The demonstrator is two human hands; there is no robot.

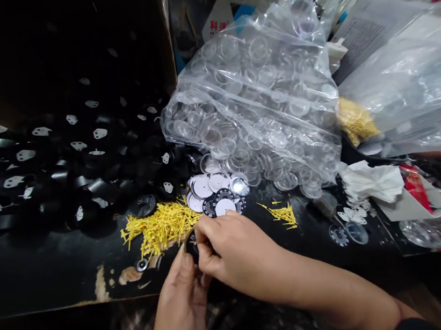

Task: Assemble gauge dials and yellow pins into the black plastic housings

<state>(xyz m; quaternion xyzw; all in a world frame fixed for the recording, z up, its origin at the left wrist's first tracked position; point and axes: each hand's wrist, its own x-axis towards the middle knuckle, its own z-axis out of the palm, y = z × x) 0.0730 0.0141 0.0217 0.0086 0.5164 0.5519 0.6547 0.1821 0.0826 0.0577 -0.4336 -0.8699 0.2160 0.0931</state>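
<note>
Dial piece (192, 243), black, round, pale-marked, pinched between thumb and fingertips of left hand (182, 292), near front edge of black tabletop (49, 282). Right hand (236, 252) bunched narrow at piece's 3 o'clock side; cannot tell if gripping. From piece: slim yellow plastic pointers (167, 226) heaped at 10 o'clock; 1 cluster of flat white-and-black round discs (202, 187) at 1 o'clock; clear plastic bag (252, 96) of transparent round covers (260, 49) farther out, also 1 o'clock.
</note>
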